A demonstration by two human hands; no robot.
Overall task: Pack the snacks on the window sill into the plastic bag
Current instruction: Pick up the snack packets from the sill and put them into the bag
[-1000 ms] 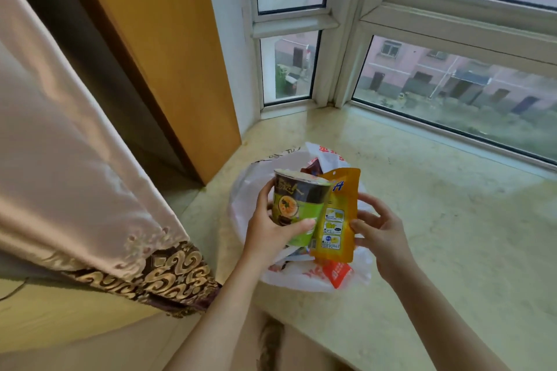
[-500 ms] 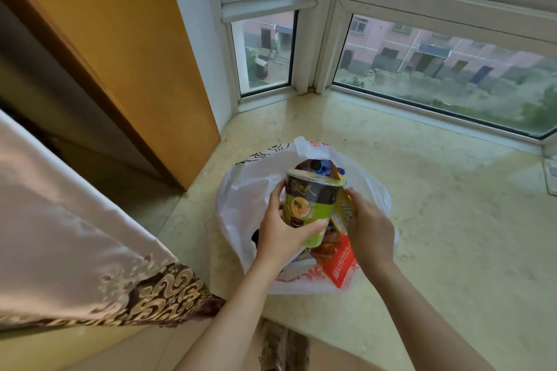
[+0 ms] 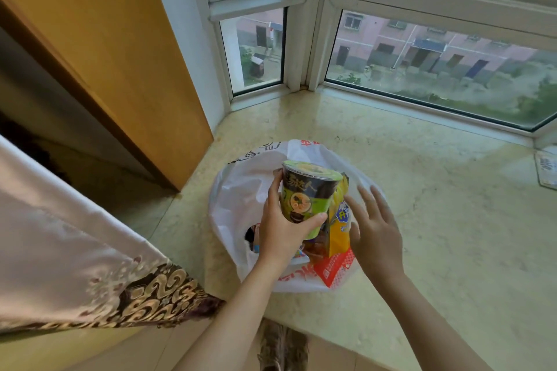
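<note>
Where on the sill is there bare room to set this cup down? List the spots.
Bare sill runs right of the plastic bag, up to the window frame and a printed packet at the far right edge. A narrower strip lies behind the bag. The bag's mouth is crowded: noodle cup, yellow pouch, both hands.

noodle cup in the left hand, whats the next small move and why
Probably lower the cup straight down into the bag. The left hand grips it upright over the open mouth, the yellow packet already stands inside beside it, and the right hand is open, free to steady the bag.
</note>
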